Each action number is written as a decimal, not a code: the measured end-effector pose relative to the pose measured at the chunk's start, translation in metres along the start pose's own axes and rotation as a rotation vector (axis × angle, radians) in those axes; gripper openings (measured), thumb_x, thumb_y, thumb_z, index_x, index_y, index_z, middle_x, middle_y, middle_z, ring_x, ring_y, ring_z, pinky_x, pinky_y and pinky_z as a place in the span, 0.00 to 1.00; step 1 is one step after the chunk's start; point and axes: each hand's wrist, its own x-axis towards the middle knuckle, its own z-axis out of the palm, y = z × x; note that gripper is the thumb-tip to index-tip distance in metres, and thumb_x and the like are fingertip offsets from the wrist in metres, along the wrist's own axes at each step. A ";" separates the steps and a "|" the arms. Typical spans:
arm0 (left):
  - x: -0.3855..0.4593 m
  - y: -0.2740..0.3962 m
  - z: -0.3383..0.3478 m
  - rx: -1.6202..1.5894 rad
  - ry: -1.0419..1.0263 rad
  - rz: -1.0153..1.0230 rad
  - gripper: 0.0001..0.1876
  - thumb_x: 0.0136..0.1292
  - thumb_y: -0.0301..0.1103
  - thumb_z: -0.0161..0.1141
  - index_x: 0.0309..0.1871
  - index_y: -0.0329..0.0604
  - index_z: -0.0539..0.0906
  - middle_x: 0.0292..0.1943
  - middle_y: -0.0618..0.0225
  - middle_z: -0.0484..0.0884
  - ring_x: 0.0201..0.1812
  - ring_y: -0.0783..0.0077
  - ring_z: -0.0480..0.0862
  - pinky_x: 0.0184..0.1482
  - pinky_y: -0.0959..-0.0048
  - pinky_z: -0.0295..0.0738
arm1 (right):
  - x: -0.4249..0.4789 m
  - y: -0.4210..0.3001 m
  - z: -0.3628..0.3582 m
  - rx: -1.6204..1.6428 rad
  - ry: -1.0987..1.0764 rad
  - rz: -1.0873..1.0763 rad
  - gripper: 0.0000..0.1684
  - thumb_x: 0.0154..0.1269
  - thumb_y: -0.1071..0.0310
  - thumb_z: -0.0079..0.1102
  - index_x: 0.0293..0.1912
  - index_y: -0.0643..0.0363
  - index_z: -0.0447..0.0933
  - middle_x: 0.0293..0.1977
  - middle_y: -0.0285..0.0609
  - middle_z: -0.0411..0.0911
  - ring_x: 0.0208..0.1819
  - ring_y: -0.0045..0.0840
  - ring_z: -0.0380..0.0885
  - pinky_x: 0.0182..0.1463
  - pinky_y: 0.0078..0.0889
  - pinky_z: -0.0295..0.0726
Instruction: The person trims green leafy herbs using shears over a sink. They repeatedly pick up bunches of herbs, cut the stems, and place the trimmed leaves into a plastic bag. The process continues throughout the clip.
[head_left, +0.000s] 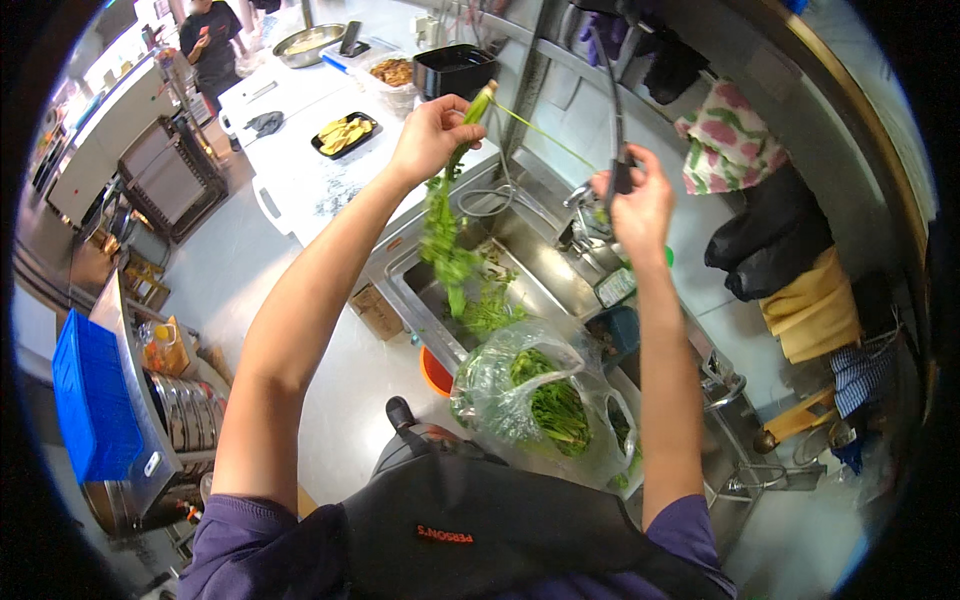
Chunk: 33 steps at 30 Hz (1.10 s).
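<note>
My left hand (442, 135) grips a leafy celery bunch (446, 232) near its pale root end, and the blurred leaves hang over the steel sink (551, 289). In my right hand (641, 199) is a long dark tool (617, 112) with a black handle, probably a knife seen nearly edge-on, pointing upward. A thin green stalk (544, 135) stretches from the root end to my right fingertips. Loose leaves (491, 307) lie in the sink. Nearer my body, a clear plastic bag (480, 375) holds more leafy greens (559, 412).
A white work table (300, 180) at left bears a black tray of yellow slices (345, 136), a tub of brown food (391, 73) and a black container (454, 69). An orange bucket (435, 373) stands beneath the sink's edge. Cloths (735, 139) hang at right. Another person (210, 45) stands far left.
</note>
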 end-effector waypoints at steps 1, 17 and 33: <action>0.000 -0.014 -0.010 -0.039 0.002 0.006 0.09 0.65 0.27 0.66 0.45 0.36 0.79 0.34 0.62 0.88 0.34 0.78 0.85 0.38 0.79 0.78 | 0.002 -0.003 0.000 -0.050 0.015 -0.024 0.28 0.52 0.73 0.75 0.52 0.62 0.74 0.30 0.41 0.86 0.32 0.15 0.80 0.38 0.23 0.78; -0.025 -0.082 -0.075 -0.313 0.200 -0.297 0.13 0.62 0.26 0.69 0.42 0.36 0.73 0.33 0.60 0.84 0.35 0.69 0.88 0.34 0.73 0.84 | -0.075 0.038 0.023 -0.478 -0.131 0.084 0.32 0.45 0.67 0.82 0.49 0.64 0.75 0.28 0.48 0.84 0.28 0.34 0.85 0.32 0.33 0.79; 0.000 -0.036 0.001 -0.777 0.272 -0.461 0.14 0.64 0.28 0.67 0.43 0.35 0.70 0.39 0.53 0.83 0.37 0.61 0.88 0.36 0.66 0.89 | -0.072 0.008 0.106 0.391 -0.294 0.382 0.38 0.50 0.73 0.77 0.58 0.68 0.67 0.35 0.39 0.80 0.31 0.17 0.78 0.36 0.20 0.76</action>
